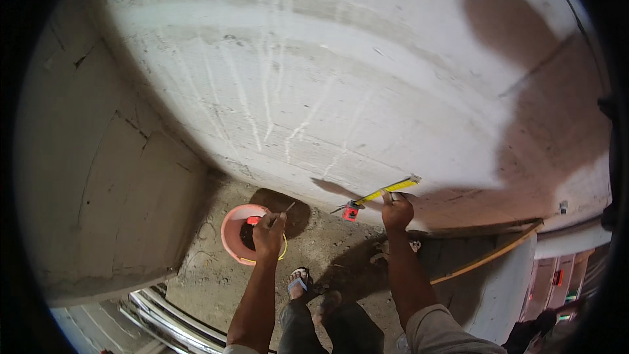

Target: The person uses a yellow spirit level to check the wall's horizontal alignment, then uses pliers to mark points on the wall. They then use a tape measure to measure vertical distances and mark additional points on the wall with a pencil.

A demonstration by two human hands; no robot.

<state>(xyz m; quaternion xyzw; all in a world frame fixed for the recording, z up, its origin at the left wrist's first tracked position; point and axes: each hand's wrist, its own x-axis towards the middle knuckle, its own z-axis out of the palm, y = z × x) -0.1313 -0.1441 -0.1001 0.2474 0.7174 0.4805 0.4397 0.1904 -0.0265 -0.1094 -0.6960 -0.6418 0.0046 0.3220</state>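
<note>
My right hand is closed with its fingers on the yellow blade of a tape measure, in front of the pale wall. The blade is partly drawn out, its end up to the right, and the red and black case hangs at the lower left. In my left hand, fingers pinched, is a thin pencil-like stick pointing up to the right; its exact kind is unclear. Below that hand stands a pink bucket with a yellow handle, holding something red and dark, partly hidden by the hand.
A large pale wall with drip streaks rises ahead, and a grey wall meets it at the left. A curved wooden strip lies at the right. Metal pipes are at lower left. My sandalled feet stand on the rough floor.
</note>
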